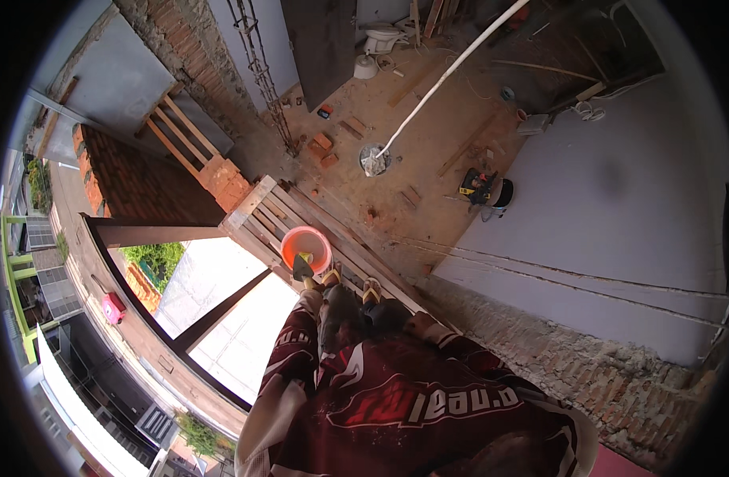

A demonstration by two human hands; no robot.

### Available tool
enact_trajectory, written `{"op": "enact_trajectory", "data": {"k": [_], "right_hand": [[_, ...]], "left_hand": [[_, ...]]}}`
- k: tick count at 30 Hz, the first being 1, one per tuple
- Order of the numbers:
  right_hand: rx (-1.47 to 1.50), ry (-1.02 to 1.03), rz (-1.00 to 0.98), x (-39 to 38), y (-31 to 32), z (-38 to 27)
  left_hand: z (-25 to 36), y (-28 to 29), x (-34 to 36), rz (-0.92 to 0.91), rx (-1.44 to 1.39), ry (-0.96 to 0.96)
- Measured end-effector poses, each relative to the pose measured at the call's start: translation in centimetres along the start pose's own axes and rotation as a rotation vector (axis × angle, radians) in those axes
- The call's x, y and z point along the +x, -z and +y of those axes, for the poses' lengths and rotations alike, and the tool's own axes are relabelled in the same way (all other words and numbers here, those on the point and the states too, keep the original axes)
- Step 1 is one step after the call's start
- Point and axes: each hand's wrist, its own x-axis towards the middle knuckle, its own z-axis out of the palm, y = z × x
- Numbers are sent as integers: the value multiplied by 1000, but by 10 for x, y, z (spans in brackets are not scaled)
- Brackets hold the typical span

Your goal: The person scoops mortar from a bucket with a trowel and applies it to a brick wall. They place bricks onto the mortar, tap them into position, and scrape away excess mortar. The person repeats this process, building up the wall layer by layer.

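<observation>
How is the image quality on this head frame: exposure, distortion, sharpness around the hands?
Head view: strong fisheye bending, with a black rim at the corners; the sunlit roof sheet below the planks is blown out white; the grey wall is evenly lit; the left hand with its trowel over the orange bucket is small but fairly sharp.

Daylit, unfinished building site seen from high up. Grey plastered wall (611,215) over bare brick courses (587,374). Dusty floor (428,151) below, littered with loose bricks (323,149) and timber offcuts. Plank scaffold (301,211) spans an opening; street and rooftops (46,262) lie far below on the left.
</observation>
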Motion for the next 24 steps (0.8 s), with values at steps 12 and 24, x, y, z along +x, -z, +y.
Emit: {"op": "enact_trajectory", "data": {"k": [12,24], "right_hand": [[395,-608,97,-68,-81,55],[571,-627,107,-8,-120,140]], "left_hand": [[-28,-11,186,137,191,474],[-121,-77,314,359,259,252]]}}
